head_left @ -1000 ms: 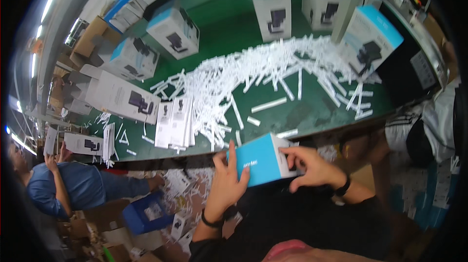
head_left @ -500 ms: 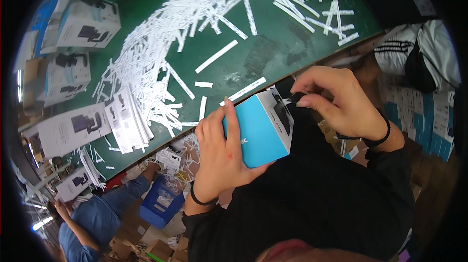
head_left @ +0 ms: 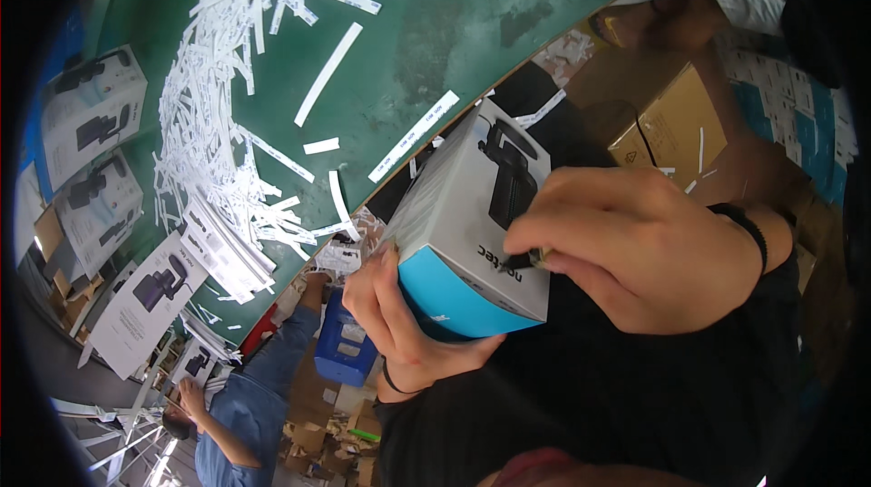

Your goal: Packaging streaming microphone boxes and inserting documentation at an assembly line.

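Observation:
A white and blue carton with a picture of a black device on its face is tilted in front of my body. My left hand is closed around its lower left corner, by the blue end. My right hand is at the printed white face, thumb and forefinger pinched on a small dark object. Its tip touches or lies very near the carton; what kind of thing it is I cannot make out, as my fingers hide most of it.
White paper strips are heaped on the green table. Flat printed sleeves and more cartons stand on the left. Below are a blue crate and a person in blue. A brown cardboard box sits on the right.
The carton has turned, so its printed white face shows more and its blue side less. My right hand has come down and left onto that face. The view has shifted too.

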Tool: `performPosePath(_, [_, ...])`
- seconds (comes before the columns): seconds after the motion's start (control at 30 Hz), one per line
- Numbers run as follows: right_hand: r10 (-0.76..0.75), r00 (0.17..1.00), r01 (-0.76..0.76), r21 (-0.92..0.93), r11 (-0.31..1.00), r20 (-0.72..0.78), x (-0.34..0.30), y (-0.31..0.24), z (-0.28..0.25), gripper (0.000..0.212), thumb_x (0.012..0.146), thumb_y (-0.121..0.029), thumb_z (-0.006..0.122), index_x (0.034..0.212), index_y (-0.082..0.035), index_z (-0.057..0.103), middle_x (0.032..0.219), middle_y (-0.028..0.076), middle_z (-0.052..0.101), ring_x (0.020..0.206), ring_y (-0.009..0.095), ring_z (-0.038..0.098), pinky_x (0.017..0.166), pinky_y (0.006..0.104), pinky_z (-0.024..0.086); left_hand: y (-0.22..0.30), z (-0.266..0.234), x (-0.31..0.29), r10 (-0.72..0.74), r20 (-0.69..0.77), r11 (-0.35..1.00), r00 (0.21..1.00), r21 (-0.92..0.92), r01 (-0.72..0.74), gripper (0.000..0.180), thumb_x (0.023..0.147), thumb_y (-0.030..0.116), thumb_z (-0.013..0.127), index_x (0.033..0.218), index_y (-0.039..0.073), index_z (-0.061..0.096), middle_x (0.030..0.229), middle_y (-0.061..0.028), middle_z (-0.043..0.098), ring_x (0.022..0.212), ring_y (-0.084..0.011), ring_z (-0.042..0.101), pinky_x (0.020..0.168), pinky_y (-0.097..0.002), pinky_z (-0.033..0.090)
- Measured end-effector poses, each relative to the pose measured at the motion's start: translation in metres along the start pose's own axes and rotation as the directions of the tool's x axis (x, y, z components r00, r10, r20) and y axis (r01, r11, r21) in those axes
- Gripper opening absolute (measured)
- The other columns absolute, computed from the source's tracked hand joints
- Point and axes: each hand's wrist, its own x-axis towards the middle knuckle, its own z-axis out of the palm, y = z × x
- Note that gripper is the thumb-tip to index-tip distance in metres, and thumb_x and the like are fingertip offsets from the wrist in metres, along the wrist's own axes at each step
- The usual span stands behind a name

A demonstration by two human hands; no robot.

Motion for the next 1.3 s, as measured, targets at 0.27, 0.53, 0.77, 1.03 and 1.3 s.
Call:
performPosePath(0.27, [-0.137, 0.985, 0.12, -0.15, 0.981, -0.109, -0.008, -0.003, 0.015, 0.027, 0.071, 0.006, 0.071, 0.097, 0.002, 0.072, 0.082, 0.013, 0.065, 0.059, 0.021, 0.064, 0.049, 0.0283, 0.05, 0.004, -0.001, -0.008, -0.014, 0.005, 1.0, 1.0, 0.0, 0.014, 0.122, 0.049, 0.057, 0.093, 0.138, -0.013, 0.047, 0.128, -0.0243, 0.049, 0.115, -0.0381, 0.052, 0.096, -0.0464, 0.04])
performPosePath(0.53, [-0.194, 0.962, 0.137, -0.278, 0.951, -0.19, -0.017, -0.013, 0.015, 0.025, 0.072, 0.001, 0.074, 0.097, 0.003, 0.074, 0.082, 0.01, 0.065, 0.062, 0.018, 0.064, 0.049, 0.025, 0.05, 0.02, 0.0, -0.005, -0.067, 0.025, 0.995, 0.997, 0.08, 0.065, 0.123, 0.054, 0.058, 0.093, 0.141, -0.013, 0.044, 0.127, -0.0238, 0.047, 0.115, -0.0366, 0.049, 0.095, -0.0451, 0.041])
performPosePath(0.77, [-0.164, 0.983, 0.114, -0.422, 0.899, -0.084, -0.027, -0.027, 0.014, 0.026, 0.071, 0.0, 0.076, 0.096, 0.005, 0.074, 0.082, 0.011, 0.066, 0.063, 0.017, 0.065, 0.047, 0.0247, 0.049, 0.027, 0.007, -0.006, -0.038, -0.007, 0.993, 0.999, 0.11, 0.038, 0.122, 0.055, 0.053, 0.095, 0.142, -0.014, 0.042, 0.125, -0.0231, 0.045, 0.113, -0.0358, 0.05, 0.092, -0.0427, 0.043])
performPosePath(1.03, [-0.212, 0.969, 0.124, -0.499, 0.858, -0.125, -0.035, -0.029, 0.019, 0.029, 0.069, 0.001, 0.076, 0.097, 0.007, 0.073, 0.082, 0.012, 0.066, 0.062, 0.018, 0.065, 0.047, 0.0251, 0.051, 0.032, 0.008, -0.008, 0.017, -0.029, 0.995, 0.999, 0.101, -0.014, 0.117, 0.06, 0.054, 0.093, 0.14, -0.016, 0.043, 0.126, -0.0257, 0.047, 0.112, -0.0373, 0.05, 0.091, -0.0437, 0.043])
performPosePath(1.3, [-0.209, 0.97, 0.126, -0.485, 0.865, -0.121, -0.04, -0.029, 0.021, 0.027, 0.068, 0.002, 0.075, 0.095, 0.005, 0.072, 0.08, 0.01, 0.064, 0.062, 0.019, 0.065, 0.047, 0.0265, 0.05, 0.035, 0.008, -0.011, 0.025, -0.032, 0.992, 0.999, 0.125, -0.021, 0.115, 0.062, 0.054, 0.091, 0.139, -0.016, 0.044, 0.126, -0.0263, 0.048, 0.112, -0.0382, 0.051, 0.09, -0.0441, 0.043])
